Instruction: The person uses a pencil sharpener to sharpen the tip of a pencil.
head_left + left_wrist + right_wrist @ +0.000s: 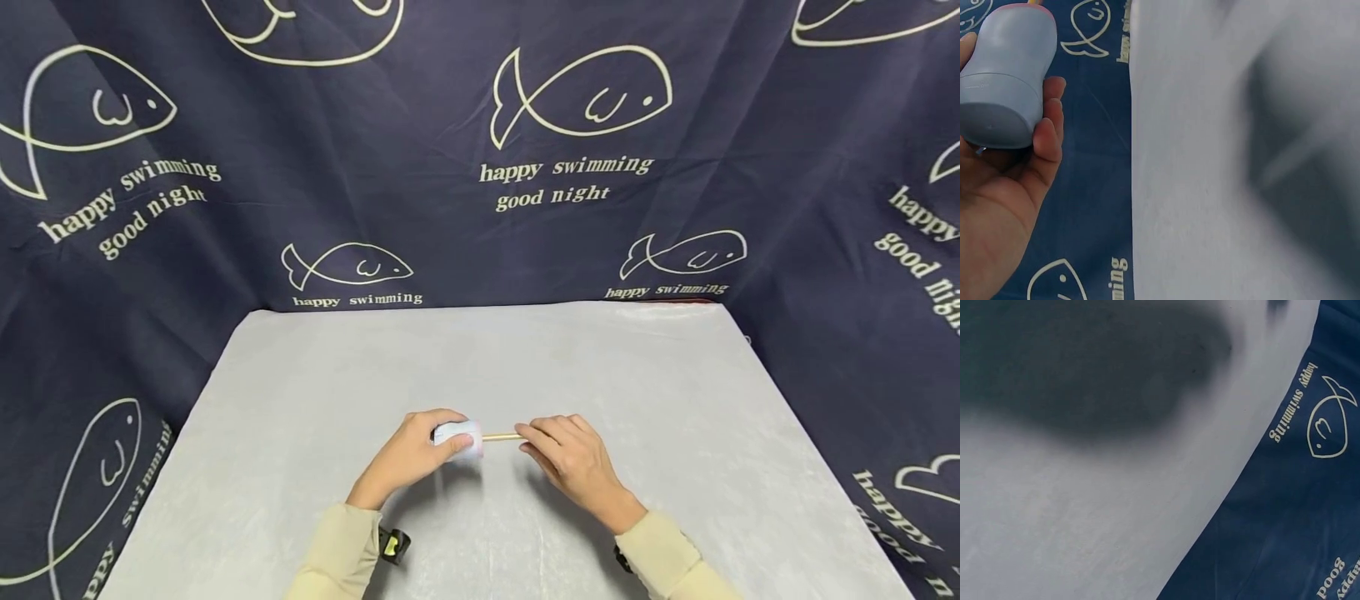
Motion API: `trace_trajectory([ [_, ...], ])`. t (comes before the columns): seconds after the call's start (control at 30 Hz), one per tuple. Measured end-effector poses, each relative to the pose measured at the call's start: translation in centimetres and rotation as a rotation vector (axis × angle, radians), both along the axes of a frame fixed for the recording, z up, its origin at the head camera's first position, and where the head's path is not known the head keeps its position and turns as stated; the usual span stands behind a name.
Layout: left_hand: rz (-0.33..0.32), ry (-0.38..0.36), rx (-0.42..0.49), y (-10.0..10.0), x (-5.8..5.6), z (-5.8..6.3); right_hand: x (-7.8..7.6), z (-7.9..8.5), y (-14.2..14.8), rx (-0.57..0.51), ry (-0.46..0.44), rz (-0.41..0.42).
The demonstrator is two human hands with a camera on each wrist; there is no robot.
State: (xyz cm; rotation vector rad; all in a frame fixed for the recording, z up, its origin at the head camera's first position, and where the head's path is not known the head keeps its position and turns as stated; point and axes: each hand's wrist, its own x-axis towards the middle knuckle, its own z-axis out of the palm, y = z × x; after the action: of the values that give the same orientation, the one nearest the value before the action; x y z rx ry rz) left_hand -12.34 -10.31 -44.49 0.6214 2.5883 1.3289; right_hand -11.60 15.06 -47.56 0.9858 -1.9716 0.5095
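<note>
In the head view my left hand (408,452) grips a pale blue pencil sharpener (454,431) with a pink rim, lying on its side above the table. From its right end a gold-coloured pencil (500,437) sticks out; the inserted tip is hidden. My right hand (572,457) pinches the pencil's other end between thumb and fingers. The left wrist view shows the sharpener (1009,53) from its rounded base, with my left hand's fingers (1047,140) curled around it. The right wrist view does not show the right hand, only the table and a shadow.
A pale grey cloth covers the table (480,358). Dark blue curtains (450,167) with fish drawings and lettering hang behind it and on both sides. A small black device (393,545) is strapped at the left wrist, by the beige sleeve (337,550).
</note>
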Motion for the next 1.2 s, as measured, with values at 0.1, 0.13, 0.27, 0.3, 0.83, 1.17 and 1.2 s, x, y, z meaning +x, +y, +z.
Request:
trace_trajectory([
  [0.1,-0.026,-0.005,0.009,0.5,0.1,0.0,0.1,-0.1,0.2,-0.015,0.04,-0.025],
  [0.13,-0.034,-0.005,0.017,0.7,0.1,0.0,0.1,-0.1,0.3,-0.015,0.045,-0.029],
  [0.27,-0.061,0.016,0.051,1.1,0.3,-0.4,0.5,0.0,0.5,0.018,-0.012,-0.021],
  [0.3,-0.067,0.028,0.055,1.1,0.4,-0.6,0.6,0.1,0.6,0.031,-0.059,-0.012],
  [0.83,-0.061,0.731,-0.083,1.9,1.7,-3.6,0.7,1.6,1.1,0.013,-1.097,-0.014],
  [1.17,0.018,0.316,-0.02,0.4,0.9,-2.0,0.6,1.0,0.5,0.105,-0.379,-0.05],
  [1.2,0.026,0.264,-0.004,0.2,0.8,-1.8,0.6,0.9,0.5,0.114,-0.32,-0.047],
])
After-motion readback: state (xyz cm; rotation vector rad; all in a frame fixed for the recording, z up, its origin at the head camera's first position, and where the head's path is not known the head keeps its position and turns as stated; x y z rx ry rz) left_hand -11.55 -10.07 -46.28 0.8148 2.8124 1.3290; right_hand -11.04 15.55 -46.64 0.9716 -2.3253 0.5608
